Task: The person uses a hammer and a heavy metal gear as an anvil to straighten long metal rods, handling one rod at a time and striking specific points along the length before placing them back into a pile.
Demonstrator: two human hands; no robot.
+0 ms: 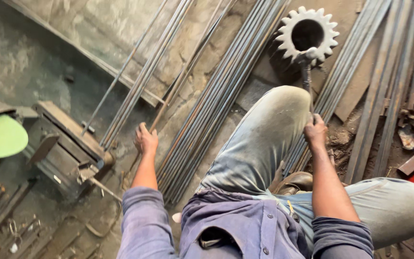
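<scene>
Rods [207,96], long steel ones in a loose bundle, lay on the stone floor [29,62], running diagonally up past the raised left knee [283,105], taken here as landmark. Far left of knee: green disc [3,139], then a dark metal cutting machine [68,148]. Left hand [145,140], well left of knee, was closed round the near end of a single thin rod [168,103] beside the bundle. Bundle sat between that hand and the knee. Just right of knee, right hand [315,130] was fisted round a hammer handle [306,76]; hammer head [307,53] rested against a toothed gear wheel [306,34] above the knee. Flat bars [389,81] lay right of knee.
</scene>
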